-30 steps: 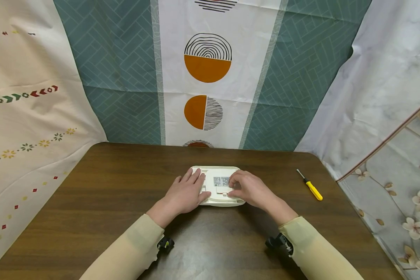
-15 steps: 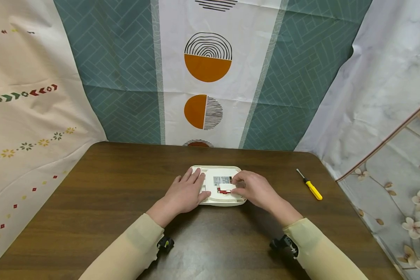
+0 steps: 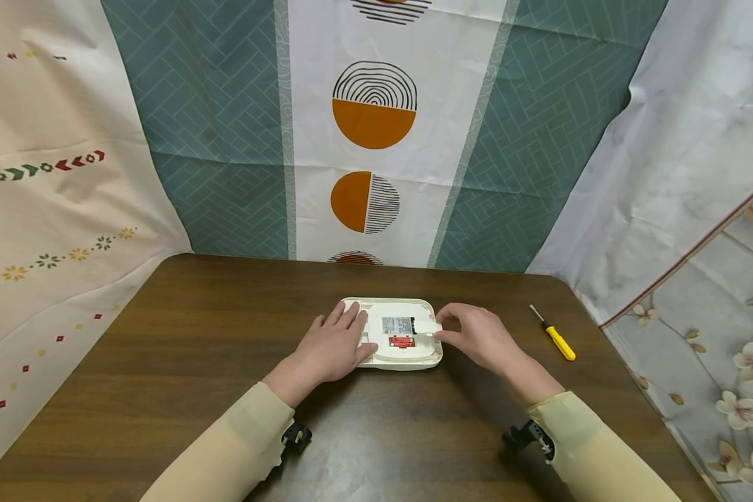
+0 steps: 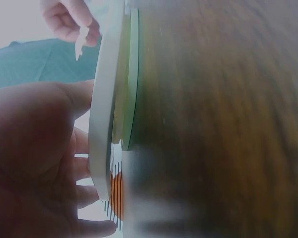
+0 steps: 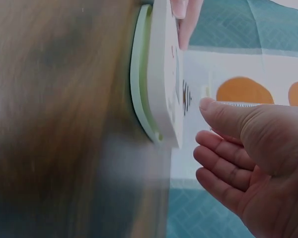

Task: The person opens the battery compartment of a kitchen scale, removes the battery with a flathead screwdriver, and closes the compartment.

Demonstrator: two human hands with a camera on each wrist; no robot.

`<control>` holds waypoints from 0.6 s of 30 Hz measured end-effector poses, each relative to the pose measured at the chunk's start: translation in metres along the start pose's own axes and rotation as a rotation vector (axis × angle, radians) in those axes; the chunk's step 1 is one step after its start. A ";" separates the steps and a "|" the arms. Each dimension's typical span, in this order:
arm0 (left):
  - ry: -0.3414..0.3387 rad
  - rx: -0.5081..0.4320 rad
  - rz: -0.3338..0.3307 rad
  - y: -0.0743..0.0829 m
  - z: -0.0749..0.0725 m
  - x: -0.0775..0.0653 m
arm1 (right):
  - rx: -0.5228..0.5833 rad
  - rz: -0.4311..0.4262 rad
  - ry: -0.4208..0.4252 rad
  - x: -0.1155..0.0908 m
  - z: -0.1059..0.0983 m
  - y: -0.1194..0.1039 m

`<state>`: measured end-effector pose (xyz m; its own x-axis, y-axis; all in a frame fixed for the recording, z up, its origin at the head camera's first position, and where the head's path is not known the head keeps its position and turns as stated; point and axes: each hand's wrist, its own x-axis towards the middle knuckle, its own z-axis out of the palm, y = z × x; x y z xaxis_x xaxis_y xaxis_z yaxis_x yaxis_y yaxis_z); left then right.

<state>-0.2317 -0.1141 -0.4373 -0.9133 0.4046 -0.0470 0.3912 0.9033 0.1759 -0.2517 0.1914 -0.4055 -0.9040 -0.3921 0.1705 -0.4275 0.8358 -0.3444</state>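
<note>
A cream-white, rounded device point(image 3: 383, 360) lies on the table with its labelled underside up. Its battery compartment is uncovered, showing red batteries point(image 3: 402, 342) beside a grey printed label point(image 3: 394, 325). My left hand point(image 3: 331, 347) rests flat over the device's left end, fingers straight and spread. Between thumb and fingertips my right hand point(image 3: 480, 339) pinches a small white battery cover point(image 3: 427, 327), over the right rim. In the left wrist view that cover point(image 4: 81, 43) appears as a thin piece with a small tab, held apart from the device's edge point(image 4: 103, 114).
A screwdriver point(image 3: 560, 340) with a yellow handle lies on the right of the brown table point(image 3: 238, 300). Patterned cloths point(image 3: 226, 139) hang behind the table's far edge and along both sides.
My right hand has lifted the battery cover off and carried it to the right, exposing the red batteries. My left hand has stayed on the device.
</note>
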 end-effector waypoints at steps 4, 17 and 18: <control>-0.004 -0.005 -0.002 0.000 0.000 0.000 | -0.027 0.018 0.001 -0.004 -0.010 0.012; -0.011 -0.012 -0.007 0.001 0.000 0.000 | -0.073 0.040 0.044 -0.018 -0.037 0.054; -0.010 -0.011 -0.006 0.001 0.000 0.000 | -0.079 0.042 0.047 -0.019 -0.040 0.057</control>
<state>-0.2311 -0.1131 -0.4371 -0.9146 0.4002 -0.0579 0.3840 0.9044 0.1862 -0.2588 0.2615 -0.3917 -0.9188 -0.3396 0.2010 -0.3859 0.8796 -0.2781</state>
